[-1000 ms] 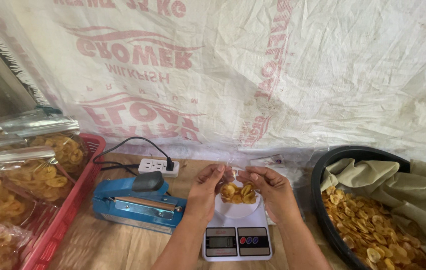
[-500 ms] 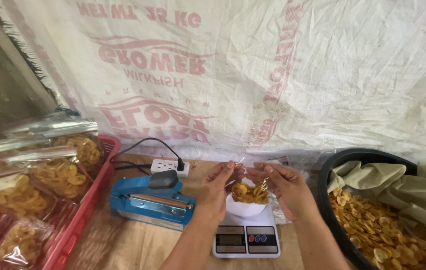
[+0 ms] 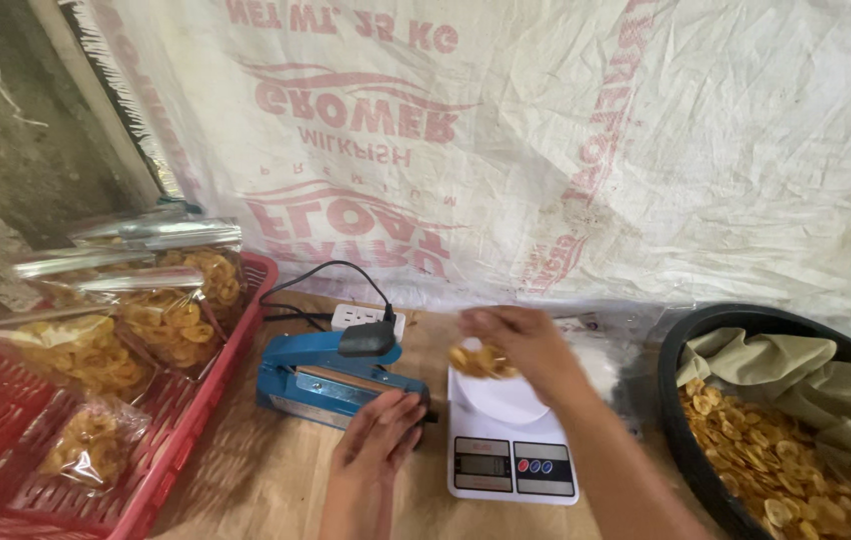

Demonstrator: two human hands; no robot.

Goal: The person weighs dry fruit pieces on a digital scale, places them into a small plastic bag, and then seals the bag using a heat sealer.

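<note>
My right hand [image 3: 519, 344] holds a clear bag of yellow chips [image 3: 481, 360] just above the white plate of a small digital scale [image 3: 512, 438]. My left hand [image 3: 378, 437] rests flat with fingers together on the front end of the blue heat sealer [image 3: 331, 377], just left of the scale. It grips nothing.
A red plastic crate [image 3: 176, 440] on the left holds several sealed clear bags of chips [image 3: 161, 320]. A black tub [image 3: 736, 330] on the right holds loose chips and a cloth liner. A white power strip [image 3: 366, 318] with a black plug lies behind the sealer. A white woven sack hangs behind.
My left hand let go of the bag and moved down onto the sealer. My right hand now holds the bag alone, slightly lifted above the scale. The view shifted left.
</note>
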